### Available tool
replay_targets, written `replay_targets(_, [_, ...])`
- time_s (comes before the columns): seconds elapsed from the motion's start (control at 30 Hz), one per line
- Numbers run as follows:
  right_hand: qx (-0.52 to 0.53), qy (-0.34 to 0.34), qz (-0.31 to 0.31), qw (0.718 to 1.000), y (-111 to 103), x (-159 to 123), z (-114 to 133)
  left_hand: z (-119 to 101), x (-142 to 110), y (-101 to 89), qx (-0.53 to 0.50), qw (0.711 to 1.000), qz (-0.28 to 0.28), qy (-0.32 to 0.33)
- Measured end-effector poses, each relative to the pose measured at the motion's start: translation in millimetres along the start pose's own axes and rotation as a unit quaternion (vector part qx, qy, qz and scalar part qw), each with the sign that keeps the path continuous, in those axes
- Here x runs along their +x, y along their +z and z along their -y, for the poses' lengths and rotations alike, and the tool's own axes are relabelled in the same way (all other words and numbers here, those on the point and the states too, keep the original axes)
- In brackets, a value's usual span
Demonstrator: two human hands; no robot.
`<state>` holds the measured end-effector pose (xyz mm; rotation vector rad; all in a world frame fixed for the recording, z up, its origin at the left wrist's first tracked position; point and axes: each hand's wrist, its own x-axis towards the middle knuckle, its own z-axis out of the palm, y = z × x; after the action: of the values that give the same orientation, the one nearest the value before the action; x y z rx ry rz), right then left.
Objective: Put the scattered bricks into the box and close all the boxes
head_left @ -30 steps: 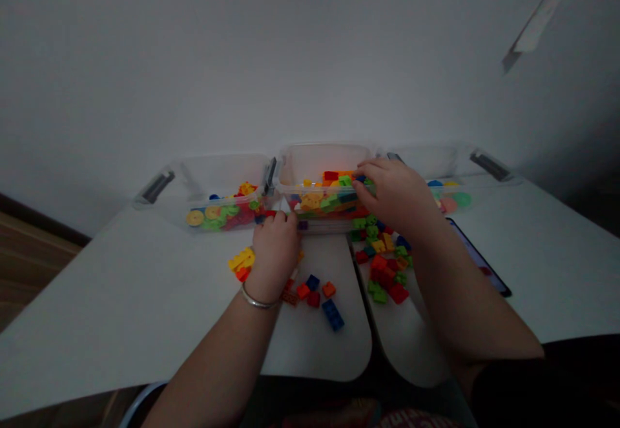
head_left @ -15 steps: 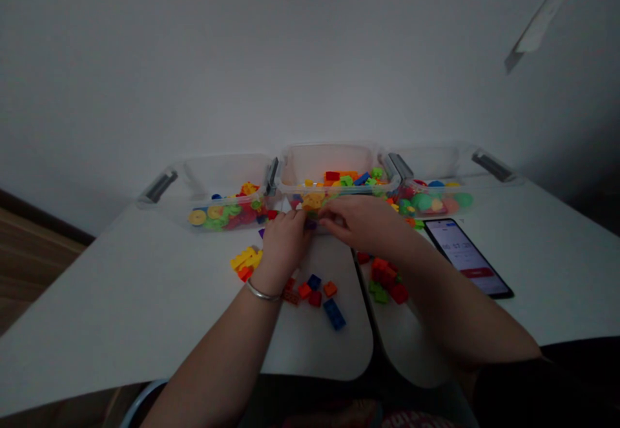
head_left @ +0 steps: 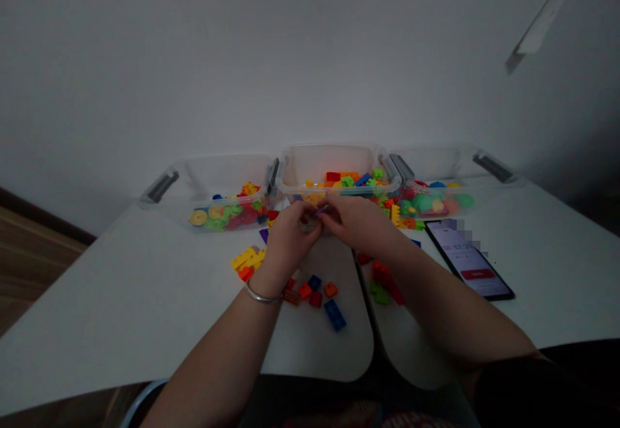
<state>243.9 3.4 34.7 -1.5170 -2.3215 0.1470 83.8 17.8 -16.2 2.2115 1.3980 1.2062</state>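
Note:
My left hand (head_left: 292,233) and my right hand (head_left: 356,220) meet in front of the middle bin, fingertips pinched together around a small purple piece (head_left: 320,210). Fingers cover most of it, so its exact shape is hidden. Beside my left wrist lie yellow building bricks (head_left: 248,258) with an orange one. Another purple piece (head_left: 264,235) sits just left of my left hand. Nearer me are several loose bricks, among them a long blue brick (head_left: 334,315) and an orange brick (head_left: 330,289). Red bricks (head_left: 382,273) and a green brick (head_left: 380,293) lie under my right forearm, partly covered.
Three clear bins stand along the wall: a left bin (head_left: 194,186), a middle bin (head_left: 334,150) and a right bin (head_left: 489,189), all holding colourful pieces. A phone (head_left: 467,260) with a timer lies on the right. A dark gap (head_left: 367,299) divides the two white table parts.
My left hand has turned, its fingers curling up to meet the right fingertips. The purple piece now shows between both hands. My right hand has shifted only slightly.

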Motion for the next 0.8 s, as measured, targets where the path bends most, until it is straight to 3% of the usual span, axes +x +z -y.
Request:
replay_targets(0.2, [0.112, -0.011, -0.026, 0.993, -3.1, 0.6, -2.3, 3.2, -2.2, 0.8, -0.014, 0.998, -0.041, 0.048])
replay_targets(0.43, [0.196, -0.046, -0.039, 0.979, -5.7, -0.3, -3.2, 7.0, -4.5, 3.3, -0.002, 0.997, -0.041, 0.060])
replay_targets(0.6, [0.180, -0.027, -0.105, 0.978, -16.7, -2.9, -9.9, 5.1, -3.7, -4.6, 0.160, 0.984, 0.017, 0.078])
replay_targets(0.8, [0.064, -0.005, -0.232, 0.971, -36.3, -6.1, -28.7, 3.8, -3.3, -13.8, 0.341, 0.938, 0.059, 0.017])
